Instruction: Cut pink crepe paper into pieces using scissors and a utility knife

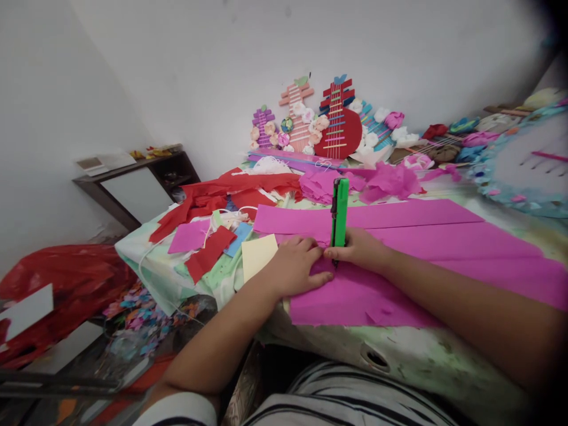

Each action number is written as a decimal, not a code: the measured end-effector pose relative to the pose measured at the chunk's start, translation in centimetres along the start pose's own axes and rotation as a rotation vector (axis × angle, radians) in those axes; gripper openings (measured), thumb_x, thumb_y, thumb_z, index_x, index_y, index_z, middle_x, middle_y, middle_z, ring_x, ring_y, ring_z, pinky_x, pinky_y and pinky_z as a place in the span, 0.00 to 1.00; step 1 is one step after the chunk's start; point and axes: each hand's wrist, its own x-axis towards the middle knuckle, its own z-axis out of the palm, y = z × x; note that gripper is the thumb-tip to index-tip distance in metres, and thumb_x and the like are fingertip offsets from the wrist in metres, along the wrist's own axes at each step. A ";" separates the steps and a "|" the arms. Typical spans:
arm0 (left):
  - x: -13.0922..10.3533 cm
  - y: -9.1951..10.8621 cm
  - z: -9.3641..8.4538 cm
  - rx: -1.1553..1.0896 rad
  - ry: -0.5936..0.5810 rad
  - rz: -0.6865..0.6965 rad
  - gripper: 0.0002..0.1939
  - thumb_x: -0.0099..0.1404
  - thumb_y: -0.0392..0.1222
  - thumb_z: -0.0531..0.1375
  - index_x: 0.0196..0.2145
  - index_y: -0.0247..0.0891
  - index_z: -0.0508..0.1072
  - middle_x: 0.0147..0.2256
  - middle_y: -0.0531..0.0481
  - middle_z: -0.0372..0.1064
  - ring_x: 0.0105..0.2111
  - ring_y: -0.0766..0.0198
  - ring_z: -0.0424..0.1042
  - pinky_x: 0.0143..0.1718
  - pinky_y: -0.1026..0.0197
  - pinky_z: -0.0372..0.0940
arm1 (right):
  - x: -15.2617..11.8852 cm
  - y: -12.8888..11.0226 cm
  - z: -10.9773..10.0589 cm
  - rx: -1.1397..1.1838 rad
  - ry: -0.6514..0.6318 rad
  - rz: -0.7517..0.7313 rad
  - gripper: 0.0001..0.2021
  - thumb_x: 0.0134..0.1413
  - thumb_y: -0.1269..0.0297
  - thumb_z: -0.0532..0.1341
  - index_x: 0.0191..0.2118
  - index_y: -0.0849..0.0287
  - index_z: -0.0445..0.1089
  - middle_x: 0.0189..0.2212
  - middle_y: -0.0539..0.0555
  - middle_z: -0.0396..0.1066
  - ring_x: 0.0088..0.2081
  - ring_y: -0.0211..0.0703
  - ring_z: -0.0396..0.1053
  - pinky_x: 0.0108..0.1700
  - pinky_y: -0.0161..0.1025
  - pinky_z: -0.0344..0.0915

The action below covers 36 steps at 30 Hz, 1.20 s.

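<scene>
My right hand [360, 251] is closed around a green utility knife [339, 213] with a dark edge. The knife stands upright, its lower end down at a large magenta paper sheet [408, 242] with fold lines. I cannot make out the blade. Beside it, my left hand [299, 266] lies flat on the sheet's left part, fingers slightly spread, holding nothing. A cream paper square [258, 254] lies just left of that hand, near a red paper piece [210, 253] and a blue one [239, 238].
Behind the sheet lie crumpled pink paper [394, 180] and red paper strips [231, 186]. Decorated guitar-shaped crafts [350, 133] lean on the wall. A round blue-edged craft [528, 160] stands at right. Left of the table are a low cabinet [137, 189] and a red plastic bag [66, 269].
</scene>
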 end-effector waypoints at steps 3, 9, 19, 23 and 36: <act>0.0 0.0 0.0 0.005 0.001 0.004 0.23 0.59 0.57 0.49 0.43 0.38 0.65 0.43 0.44 0.60 0.42 0.56 0.60 0.43 0.53 0.57 | -0.1 -0.3 0.0 -0.027 0.014 0.006 0.20 0.35 0.48 0.61 0.27 0.62 0.66 0.24 0.50 0.68 0.28 0.42 0.65 0.27 0.34 0.58; 0.0 0.0 -0.1 0.003 -0.005 0.006 0.23 0.59 0.57 0.49 0.44 0.37 0.64 0.43 0.44 0.61 0.43 0.56 0.60 0.44 0.54 0.57 | 0.0 -0.1 0.0 -0.058 0.050 0.019 0.22 0.34 0.45 0.60 0.28 0.62 0.67 0.26 0.52 0.70 0.29 0.44 0.65 0.29 0.36 0.59; 0.0 0.1 -0.1 -0.003 -0.005 0.005 0.24 0.59 0.56 0.49 0.46 0.37 0.63 0.44 0.43 0.60 0.43 0.56 0.59 0.45 0.53 0.56 | -0.1 -0.4 -0.1 -0.084 0.091 0.051 0.20 0.36 0.47 0.60 0.28 0.62 0.68 0.26 0.52 0.70 0.29 0.44 0.66 0.28 0.36 0.59; -0.1 0.0 -0.2 -0.015 -0.019 0.001 0.25 0.59 0.57 0.48 0.47 0.38 0.63 0.44 0.43 0.59 0.43 0.56 0.59 0.45 0.53 0.56 | -0.1 0.0 -0.2 -0.004 0.108 0.054 0.18 0.37 0.50 0.60 0.30 0.61 0.68 0.25 0.51 0.69 0.28 0.42 0.65 0.29 0.35 0.59; 0.0 0.0 -0.2 -0.024 -0.008 0.007 0.22 0.58 0.57 0.50 0.42 0.37 0.65 0.42 0.44 0.61 0.42 0.56 0.60 0.44 0.53 0.56 | -0.4 0.0 -0.2 0.116 -0.033 -0.013 0.18 0.34 0.51 0.62 0.26 0.62 0.66 0.21 0.49 0.65 0.26 0.38 0.62 0.27 0.33 0.57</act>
